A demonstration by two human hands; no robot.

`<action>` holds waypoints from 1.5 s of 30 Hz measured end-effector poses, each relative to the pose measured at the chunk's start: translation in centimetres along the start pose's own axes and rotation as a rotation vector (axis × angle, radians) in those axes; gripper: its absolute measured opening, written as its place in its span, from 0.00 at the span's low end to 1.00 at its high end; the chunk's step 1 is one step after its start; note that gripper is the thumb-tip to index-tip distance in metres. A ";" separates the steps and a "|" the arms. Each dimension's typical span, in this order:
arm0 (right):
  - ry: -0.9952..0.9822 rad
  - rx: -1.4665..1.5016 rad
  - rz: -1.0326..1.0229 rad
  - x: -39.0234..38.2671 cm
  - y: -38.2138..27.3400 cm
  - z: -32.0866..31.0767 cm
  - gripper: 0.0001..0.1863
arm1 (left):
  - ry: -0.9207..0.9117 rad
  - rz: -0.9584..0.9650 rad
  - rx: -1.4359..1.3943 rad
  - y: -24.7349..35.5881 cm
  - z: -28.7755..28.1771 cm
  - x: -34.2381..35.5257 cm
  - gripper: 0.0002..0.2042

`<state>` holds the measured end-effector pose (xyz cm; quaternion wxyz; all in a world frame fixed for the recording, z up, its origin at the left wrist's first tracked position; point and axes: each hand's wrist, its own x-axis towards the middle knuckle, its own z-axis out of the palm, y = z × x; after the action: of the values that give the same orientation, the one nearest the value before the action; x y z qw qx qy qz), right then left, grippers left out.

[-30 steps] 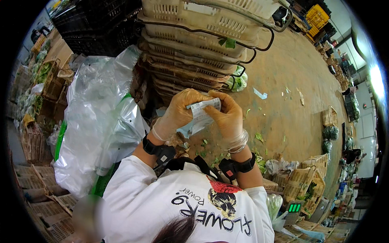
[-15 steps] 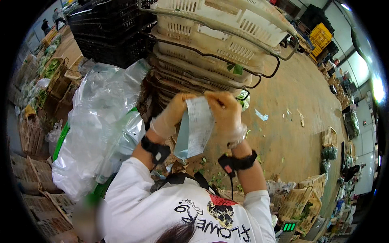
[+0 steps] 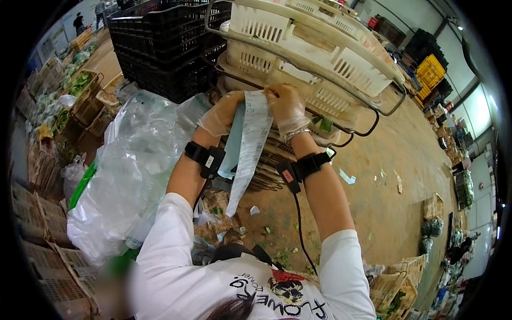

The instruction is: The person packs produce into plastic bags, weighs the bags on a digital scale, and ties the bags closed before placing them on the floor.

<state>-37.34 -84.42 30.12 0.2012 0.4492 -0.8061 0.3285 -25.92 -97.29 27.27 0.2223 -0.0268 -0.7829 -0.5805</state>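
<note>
A long strip of printed labels (image 3: 255,128) on pale blue backing hangs down between my two hands, its lower end loose and curling. My left hand (image 3: 223,113), in a clear thin glove, pinches the strip's upper left edge. On the other side, my gloved right hand (image 3: 288,106) has its fingers closed at the strip's top right edge. Both hands are in front of a stack of white slotted crates (image 3: 314,45) with metal handles. Black straps with small boxes circle both wrists.
To the left, a large heap of clear plastic bags (image 3: 136,160) lies over something green-edged. Black crates (image 3: 157,50) are stacked behind it. Leaf scraps and a blue paper piece (image 3: 347,176) litter the brown floor (image 3: 373,213). Wicker-coloured crates (image 3: 397,282) stand at lower right.
Both hands have moved up and away from my body, toward the white crates, with the label strip. More of the strip hangs down now, in a longer, narrower shape.
</note>
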 end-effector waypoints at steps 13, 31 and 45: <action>-0.379 0.005 0.340 4.5 0.8 1.1 0.19 | 0.029 -0.322 -0.231 -10.9 -2.7 0.4 0.14; 0.234 -0.657 0.579 -43.2 6.3 -22.3 0.24 | 0.057 -0.942 -0.393 -13.5 10.7 -28.0 0.11; -0.290 -0.589 1.829 -84.0 -3.7 -35.0 0.28 | -0.815 -0.715 0.340 -4.9 28.7 -26.4 0.16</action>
<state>10.19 -11.21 4.00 -0.1287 -0.3831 -0.9108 0.0845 -12.71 -66.75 6.38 -0.3070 0.0542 -0.8482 -0.4283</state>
